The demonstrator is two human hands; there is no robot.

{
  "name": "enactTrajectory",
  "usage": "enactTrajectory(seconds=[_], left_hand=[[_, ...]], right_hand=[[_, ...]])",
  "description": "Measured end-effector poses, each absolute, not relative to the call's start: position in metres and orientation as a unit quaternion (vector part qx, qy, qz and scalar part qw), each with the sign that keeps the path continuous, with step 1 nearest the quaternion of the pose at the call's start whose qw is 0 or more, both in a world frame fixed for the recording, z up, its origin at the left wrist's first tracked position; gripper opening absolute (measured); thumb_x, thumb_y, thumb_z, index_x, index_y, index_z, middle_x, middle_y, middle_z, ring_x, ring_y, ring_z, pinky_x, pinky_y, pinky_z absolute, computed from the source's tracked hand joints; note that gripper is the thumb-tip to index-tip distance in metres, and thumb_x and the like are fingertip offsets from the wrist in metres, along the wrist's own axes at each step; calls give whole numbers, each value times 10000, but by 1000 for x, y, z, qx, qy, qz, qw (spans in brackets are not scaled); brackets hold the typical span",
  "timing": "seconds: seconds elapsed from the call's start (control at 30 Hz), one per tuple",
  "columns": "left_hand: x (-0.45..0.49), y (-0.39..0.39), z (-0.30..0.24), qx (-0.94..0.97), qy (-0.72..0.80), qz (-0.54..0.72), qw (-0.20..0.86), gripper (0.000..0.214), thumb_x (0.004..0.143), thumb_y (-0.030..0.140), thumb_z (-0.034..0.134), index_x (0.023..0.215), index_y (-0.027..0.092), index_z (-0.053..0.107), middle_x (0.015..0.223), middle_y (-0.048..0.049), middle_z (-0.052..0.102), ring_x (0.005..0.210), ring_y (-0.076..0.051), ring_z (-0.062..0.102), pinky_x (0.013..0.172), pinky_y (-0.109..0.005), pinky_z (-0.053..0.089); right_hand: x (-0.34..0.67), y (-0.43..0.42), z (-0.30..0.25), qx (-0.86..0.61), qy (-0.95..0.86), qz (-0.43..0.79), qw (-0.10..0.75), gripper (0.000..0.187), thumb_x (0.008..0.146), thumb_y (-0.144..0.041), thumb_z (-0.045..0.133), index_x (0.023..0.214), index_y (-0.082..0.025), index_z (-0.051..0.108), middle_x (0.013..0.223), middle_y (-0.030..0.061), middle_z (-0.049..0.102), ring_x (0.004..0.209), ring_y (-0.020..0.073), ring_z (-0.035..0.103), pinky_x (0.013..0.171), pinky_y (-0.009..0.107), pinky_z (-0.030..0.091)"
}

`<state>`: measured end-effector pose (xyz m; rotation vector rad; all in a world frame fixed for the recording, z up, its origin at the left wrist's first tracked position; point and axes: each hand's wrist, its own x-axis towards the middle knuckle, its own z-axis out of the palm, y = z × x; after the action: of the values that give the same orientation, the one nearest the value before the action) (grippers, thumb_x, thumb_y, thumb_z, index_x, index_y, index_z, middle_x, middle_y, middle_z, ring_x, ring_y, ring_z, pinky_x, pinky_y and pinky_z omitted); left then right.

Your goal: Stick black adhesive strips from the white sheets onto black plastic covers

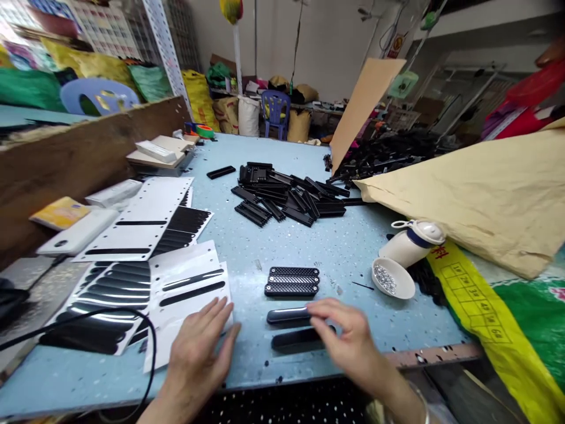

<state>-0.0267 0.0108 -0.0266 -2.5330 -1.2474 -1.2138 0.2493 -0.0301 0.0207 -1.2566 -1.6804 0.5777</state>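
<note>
My left hand (pixel 198 341) lies flat with its fingers stretched over the right edge of a white backing sheet (pixel 185 315) that bears two long black strips. My right hand (pixel 344 333) has thumb and forefinger at the right end of a glossy black strip (pixel 288 316) on the blue table. Just nearer to me, a second black strip (pixel 293 340) lies alongside, its right end partly hidden by the hand. Beyond these, several textured black bars (pixel 292 282) with silver screws sit side by side.
A pile of black bars (pixel 286 194) lies farther back on the table (pixel 220 229). To the right are a white bowl of small metal parts (pixel 392 280) and a lidded white cup (pixel 406 244). More strip sheets (pixel 110 294) and a black cable (pixel 152 335) lie left.
</note>
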Motion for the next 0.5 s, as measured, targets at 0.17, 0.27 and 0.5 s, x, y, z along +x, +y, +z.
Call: enactTrajectory(seconds=[0.17, 0.27, 0.5], left_hand=[[-80, -50, -35, -832, -443, -334, 14, 183, 867, 167, 592, 1030, 191, 670, 986, -106, 783, 999, -309, 732, 793, -402, 605], [-85, -89, -24, -812, -464, -350, -48, 226, 829, 123, 610, 1036, 195, 666, 1015, -106, 776, 1034, -266, 723, 874, -346, 588], [-125, -114, -24, -557, -721, -413, -19, 160, 775, 348, 721, 758, 192, 692, 659, -41, 705, 594, -207, 676, 582, -281, 548]], right_hand=[[139, -26, 6, -347, -781, 169, 490, 293, 835, -22, 513, 1007, -160, 707, 964, 113, 740, 919, 234, 692, 835, 392, 588], [93, -16, -20, -359, -804, 136, 455, 324, 809, -52, 522, 1086, -136, 669, 1058, 154, 726, 1042, 307, 663, 891, 488, 559], [70, -33, -63, -390, -859, 132, 304, 234, 841, -150, 581, 1061, -141, 661, 1268, 175, 664, 1245, 409, 543, 880, 530, 473]])
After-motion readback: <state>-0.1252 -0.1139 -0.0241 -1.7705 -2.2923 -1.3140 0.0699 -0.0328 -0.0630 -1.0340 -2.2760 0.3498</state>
